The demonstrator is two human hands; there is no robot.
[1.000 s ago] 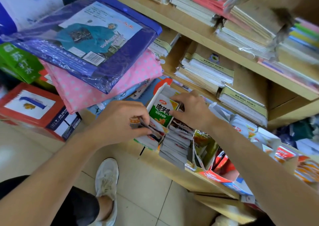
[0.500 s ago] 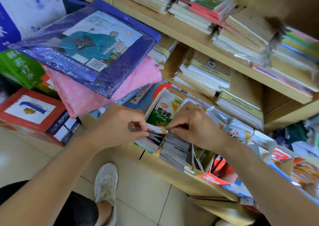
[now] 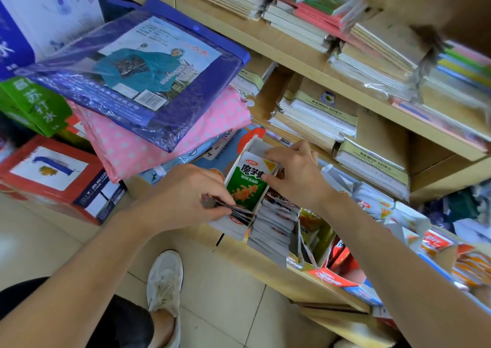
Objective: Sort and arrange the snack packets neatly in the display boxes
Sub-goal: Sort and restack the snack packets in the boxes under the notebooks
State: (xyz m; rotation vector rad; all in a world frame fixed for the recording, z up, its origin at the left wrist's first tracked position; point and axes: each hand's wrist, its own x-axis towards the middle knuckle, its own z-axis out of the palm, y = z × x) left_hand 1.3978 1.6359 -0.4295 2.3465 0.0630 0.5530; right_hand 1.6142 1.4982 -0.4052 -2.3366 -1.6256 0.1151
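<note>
**Packet Filing at the Display Box**

The right hand held a green snack packet upright at the rear of the white display box, fingers curled over its top edge and thumb on its side. The left hand pinched a thin sheaf of packets at the box's front left. A row of grey packets lay along its right side.

Recommended: seat the green packet square against the back wall, face outward, before release.

Legible: "魔芋" on the green packet, with the third character partly covered. "苏打水" on a green carton well left of the box.
</note>
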